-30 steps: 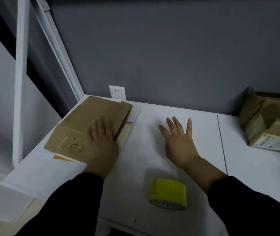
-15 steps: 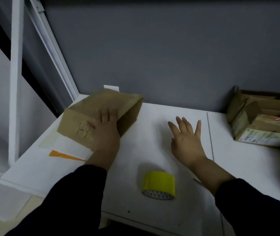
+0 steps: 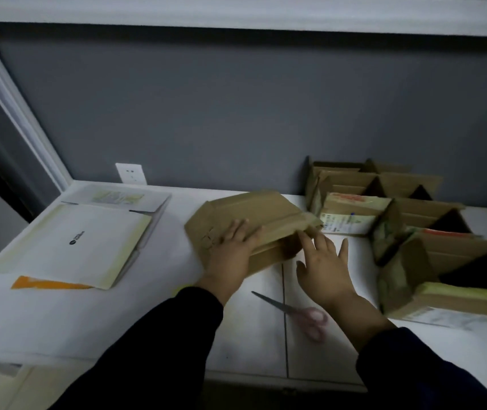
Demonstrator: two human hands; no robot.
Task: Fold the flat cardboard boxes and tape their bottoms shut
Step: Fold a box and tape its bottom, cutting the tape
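Brown half-open cardboard box (image 3: 245,211) might slip, since left hand (image 3: 230,255) and right hand (image 3: 325,270) only touch it flat-fingered, no grip.

Head view, sole camera: is riding on the person's head and is looking forward and down over the white bench (image 3: 88,315) toward the grey wall (image 3: 236,108). Wide-angle lens is taking in a broad stretch of both. Is sitting close above the left hand (image 3: 230,255) and right hand (image 3: 325,270); dark sleeves (image 3: 153,350) are entering from the bottom edge.
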